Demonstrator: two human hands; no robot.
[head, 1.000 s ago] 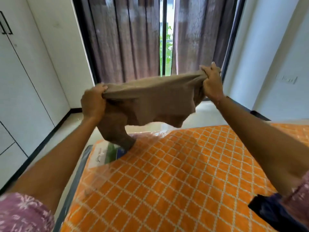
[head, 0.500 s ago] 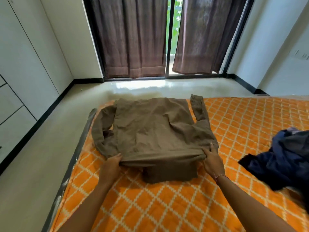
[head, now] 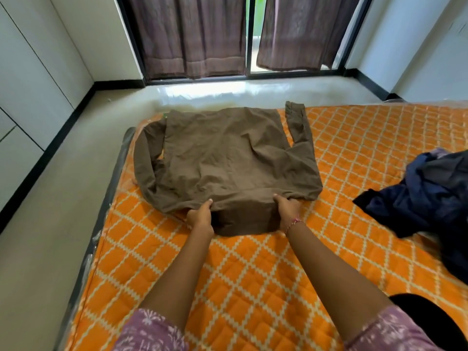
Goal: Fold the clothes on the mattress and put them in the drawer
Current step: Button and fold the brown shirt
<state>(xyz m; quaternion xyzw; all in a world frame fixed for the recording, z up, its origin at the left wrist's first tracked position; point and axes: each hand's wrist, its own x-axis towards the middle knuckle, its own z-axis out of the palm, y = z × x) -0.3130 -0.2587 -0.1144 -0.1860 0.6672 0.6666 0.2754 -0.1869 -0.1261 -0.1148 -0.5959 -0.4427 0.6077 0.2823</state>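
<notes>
A brown long-sleeved shirt (head: 222, 158) lies spread flat on the orange quilted mattress (head: 253, 269), sleeves out to either side. Its collar end points toward me. My left hand (head: 200, 219) grips the shirt at the left of the collar, thumb on top of the cloth. At the right of the collar my right hand (head: 287, 211) holds the fabric, fingers tucked beneath the shoulder edge. A crumpled dark blue garment (head: 425, 196) sits on the mattress to the right, apart from both hands.
The mattress lies on a pale floor (head: 50, 224), its left edge close to the shirt's left sleeve. White cupboard doors (head: 22, 84) line the left wall. Brown curtains (head: 192, 34) hang over a sliding window ahead. A dark object (head: 430, 317) shows at bottom right.
A second ago both hands held the shirt up in the air. They lowered it flat onto the mattress, then moved inward from the shoulders to the collar.
</notes>
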